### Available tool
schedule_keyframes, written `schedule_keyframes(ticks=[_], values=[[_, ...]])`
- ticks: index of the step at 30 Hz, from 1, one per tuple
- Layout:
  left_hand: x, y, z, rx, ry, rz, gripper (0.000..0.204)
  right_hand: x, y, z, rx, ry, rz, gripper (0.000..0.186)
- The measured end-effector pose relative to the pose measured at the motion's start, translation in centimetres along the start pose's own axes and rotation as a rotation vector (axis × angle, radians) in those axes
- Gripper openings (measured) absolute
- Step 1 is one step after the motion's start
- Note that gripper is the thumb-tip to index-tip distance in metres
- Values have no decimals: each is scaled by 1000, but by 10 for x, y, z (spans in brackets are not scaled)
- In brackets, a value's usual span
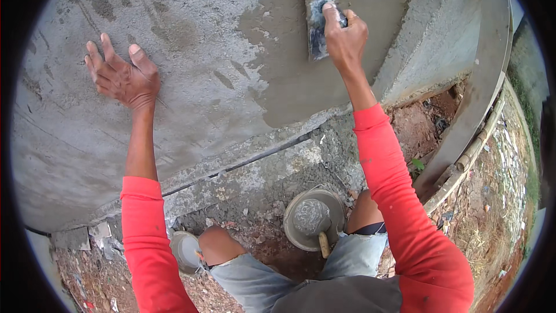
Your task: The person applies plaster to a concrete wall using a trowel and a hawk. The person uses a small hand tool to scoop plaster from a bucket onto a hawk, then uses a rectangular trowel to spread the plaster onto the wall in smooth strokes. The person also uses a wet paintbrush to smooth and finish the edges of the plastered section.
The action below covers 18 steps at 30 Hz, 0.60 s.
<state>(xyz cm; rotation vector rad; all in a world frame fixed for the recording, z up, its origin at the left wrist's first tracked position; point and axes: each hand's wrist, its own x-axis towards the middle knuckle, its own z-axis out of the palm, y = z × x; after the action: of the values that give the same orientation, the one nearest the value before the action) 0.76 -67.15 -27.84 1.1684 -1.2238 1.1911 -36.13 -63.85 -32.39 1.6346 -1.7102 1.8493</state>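
Note:
My right hand (346,37) is closed round the handle of a plastering trowel (317,35), its long flat metal blade lying against the wall. Wet grey plaster (289,84) covers the wall around the blade, and some is smeared on the upper part of the blade. To the left, the wall (197,75) shows a rougher, paler grey surface with dark damp spots. My left hand (123,75) rests near this paler part with its fingers spread and nothing in them.
A bucket (292,237) of grey mix with a wooden-handled tool (324,244) stands between my knees. Left of it is a smaller bucket (188,252) of pale liquid. A concrete ledge (260,174) runs along the wall's foot. A long board (463,127) and bamboo pole (475,148) slope at right.

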Motion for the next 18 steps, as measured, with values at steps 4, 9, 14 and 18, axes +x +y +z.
schedule_keyframes(ticks=[4, 9, 14, 18], values=[[-11, -7, -3, 5, -5, 0, 68, -86, 6, 36, -131, -361, -287, 38], [-15, -12, -3, 19, -10, 0, 68, -41, 10, 29, -83, 16, -238, 37], [0, -4, -2, -54, 25, 24, 65, 75, 75, -60, -175, 391, 238, 41], [-8, -17, 5, -22, 12, 34, 66, -10, 60, -21, -97, 287, 272, 37]])
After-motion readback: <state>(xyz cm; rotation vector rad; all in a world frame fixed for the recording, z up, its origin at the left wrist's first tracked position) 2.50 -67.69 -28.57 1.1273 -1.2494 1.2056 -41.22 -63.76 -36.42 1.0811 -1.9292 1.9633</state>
